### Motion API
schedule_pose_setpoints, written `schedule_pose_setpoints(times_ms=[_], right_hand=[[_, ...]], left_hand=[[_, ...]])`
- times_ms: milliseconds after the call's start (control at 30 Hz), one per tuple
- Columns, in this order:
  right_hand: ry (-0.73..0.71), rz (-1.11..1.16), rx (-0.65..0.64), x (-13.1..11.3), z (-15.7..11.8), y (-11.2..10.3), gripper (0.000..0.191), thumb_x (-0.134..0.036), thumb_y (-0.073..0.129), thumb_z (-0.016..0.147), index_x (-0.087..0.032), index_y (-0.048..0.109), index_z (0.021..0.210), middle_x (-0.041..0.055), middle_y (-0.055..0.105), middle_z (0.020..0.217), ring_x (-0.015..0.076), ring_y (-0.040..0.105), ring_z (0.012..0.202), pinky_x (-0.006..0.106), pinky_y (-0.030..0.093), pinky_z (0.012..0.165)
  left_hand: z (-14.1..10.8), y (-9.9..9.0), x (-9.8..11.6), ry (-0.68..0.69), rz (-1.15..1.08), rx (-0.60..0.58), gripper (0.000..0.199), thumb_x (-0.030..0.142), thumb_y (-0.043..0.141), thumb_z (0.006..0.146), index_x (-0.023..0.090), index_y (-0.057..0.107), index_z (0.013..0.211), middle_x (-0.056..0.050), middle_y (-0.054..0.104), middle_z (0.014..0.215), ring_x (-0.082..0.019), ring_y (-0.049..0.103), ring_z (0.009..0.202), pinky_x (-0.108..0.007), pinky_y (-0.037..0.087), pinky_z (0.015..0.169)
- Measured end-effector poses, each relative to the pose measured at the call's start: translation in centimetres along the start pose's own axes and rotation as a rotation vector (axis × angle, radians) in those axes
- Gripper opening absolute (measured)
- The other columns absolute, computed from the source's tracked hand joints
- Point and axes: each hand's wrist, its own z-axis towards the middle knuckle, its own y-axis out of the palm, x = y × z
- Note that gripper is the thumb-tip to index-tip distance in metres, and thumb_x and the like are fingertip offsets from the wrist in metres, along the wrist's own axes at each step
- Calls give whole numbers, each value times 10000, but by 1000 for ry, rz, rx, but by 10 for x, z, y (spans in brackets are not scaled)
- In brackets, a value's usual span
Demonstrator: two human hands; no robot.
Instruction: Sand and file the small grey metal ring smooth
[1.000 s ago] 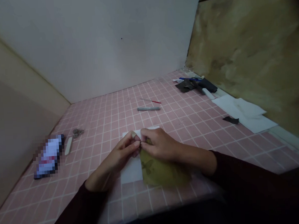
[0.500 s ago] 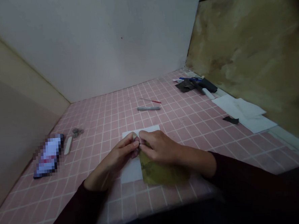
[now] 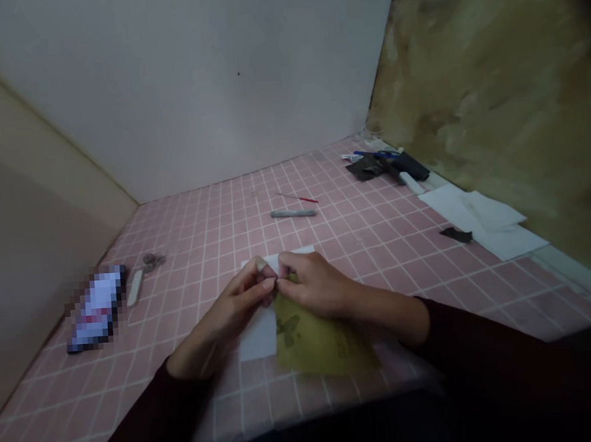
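Observation:
My left hand (image 3: 247,292) is closed in a pinch at the upper left corner of a yellow-olive sheet with dark print (image 3: 313,343), which looks like the back of sandpaper. My right hand (image 3: 315,281) pinches the same top edge, thumb and bent index finger meeting the left fingertips. A tiny dark bit shows between the fingertips; the fingers hide most of that edge. The sheet slopes down toward me, partly over a white paper (image 3: 257,337) on the table.
Beyond my hands lie a grey rod (image 3: 293,213) and a thin red-handled tool (image 3: 308,199). At left are a phone (image 3: 98,306), a white flat stick (image 3: 135,287) and grey coils (image 3: 152,260). White sheets (image 3: 481,226), a black scrap (image 3: 456,234) and dark pieces (image 3: 367,167) lie at right.
The yellow sheet has swung lower and turned, so more of its printed face shows. Both hands stay pinched together, the right slightly higher.

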Motion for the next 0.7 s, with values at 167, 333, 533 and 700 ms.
schedule_pose_setpoints(times_ms=[167,333,533,700], right_hand=[[367,584,-429,1,5,-4,113,-281,573,796,-180,538,761,-6,555,693,120,513,610,251,399,593],[10,62,-65,1,1,-3,125,-183,608,743,-193,485,719,-32,496,666,115,431,629,252,320,606],[244,431,-342,2,4,-4,124,-286,579,795,-183,531,746,-12,533,678,126,484,613,265,380,602],[129,197,-171,5,2,-1,126,-223,598,753,-191,483,712,-19,510,663,121,460,615,260,352,597]], left_hand=[[-6,3,12,56,152,4,142,313,639,905,208,559,958,-7,540,849,-143,484,773,-267,379,682],[0,0,0,-56,-9,-27,174,338,647,896,192,554,897,27,457,731,-102,378,626,-235,310,584],[-4,-1,7,65,95,-17,160,332,645,902,219,554,969,3,516,845,-133,455,762,-257,360,685],[-1,-3,4,-4,94,-66,129,311,622,917,204,554,942,13,484,787,-120,421,697,-253,342,648]])
